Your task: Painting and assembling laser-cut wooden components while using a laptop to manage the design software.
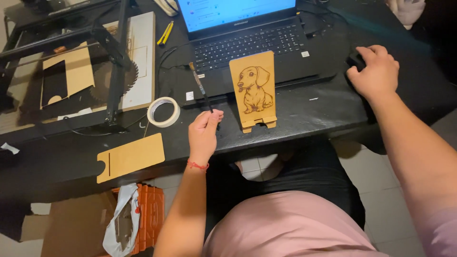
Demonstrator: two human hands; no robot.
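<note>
a lit laptop screen [238, 12], pale blue with small white panels, is seen at the far edge of the tabletop [309, 112]. small white rectangular stickers [304, 54] are seen on the laptop's dark body. a brown cardboard box [76, 228] is seen on the floor, lower left.

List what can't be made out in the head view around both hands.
- Mouse: mostly hidden under the right hand; shape unclear.
- Paintbrush lower end: covered by the left hand and its grip.
- Laptop screen: cut off by the top edge, content too blurred.
- Cutting machine at left: cropped by the frame edges.
</note>
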